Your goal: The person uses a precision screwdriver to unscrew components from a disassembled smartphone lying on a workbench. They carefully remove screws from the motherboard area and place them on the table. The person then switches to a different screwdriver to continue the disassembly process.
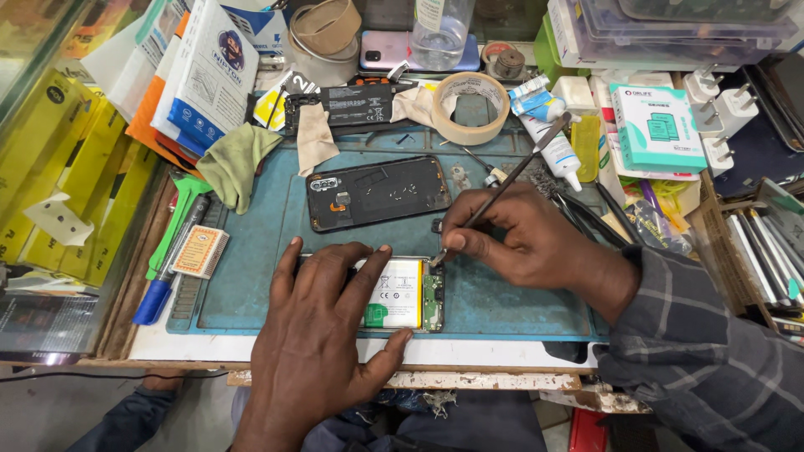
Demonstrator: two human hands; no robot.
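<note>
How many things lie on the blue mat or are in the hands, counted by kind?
Opened phones: 1, the opened phone under the left hand.
Back covers: 1, the black back cover.
Thin tools: 1, the thin tool in the grip of the right hand.
Cloths: 1, the green cloth at the mat's corner.
Total: 4

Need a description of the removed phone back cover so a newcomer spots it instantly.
Start at the blue work mat covering the bench. Just beyond the opened phone under the left hand lies the back cover, a dark rectangle. Unlike the phone, it has no white battery or green board.
</note>
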